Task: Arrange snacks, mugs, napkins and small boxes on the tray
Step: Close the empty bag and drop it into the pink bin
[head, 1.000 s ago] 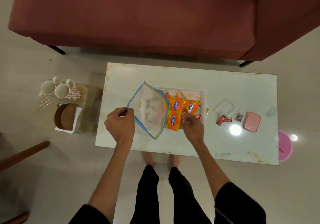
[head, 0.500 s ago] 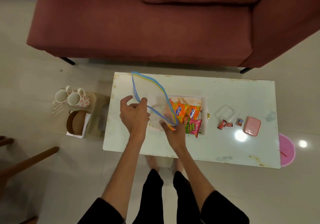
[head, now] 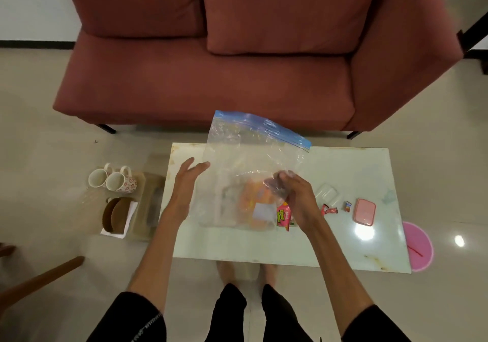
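Up goes the bag (head: pixel 250 162) since half a second ago: it has swung from edge-on to broadside, blue zip strip now at its 12 o'clock edge, and the left hand (head: pixel 184 186) has let go of it. That left hand hangs flat with fingers spread, just beside the bag's 9 o'clock edge, not gripping anything. The right hand (head: pixel 295 196) is bunched on the plastic at the bag's 4 o'clock side, pinching a fold of it and holding the whole thing up over the table (head: pixel 330 246). Orange snacks (head: pixel 254 201) show blurred through the clear film, and the tray beneath them is too hazy to make out. A pink packet (head: pixel 284 216) peeks out at the bag's 5 o'clock corner, touching the right hand. Out at 3 o'clock on the table: a clear lid (head: pixel 326 193), two small sweets (head: pixel 330 209), a tiny box (head: pixel 347 206) and a pink box (head: pixel 365 211). Off the table at 9 o'clock, two mugs (head: pixel 113 180) stand on the floor, with brown plates on a napkin (head: pixel 117 216) just nearer.
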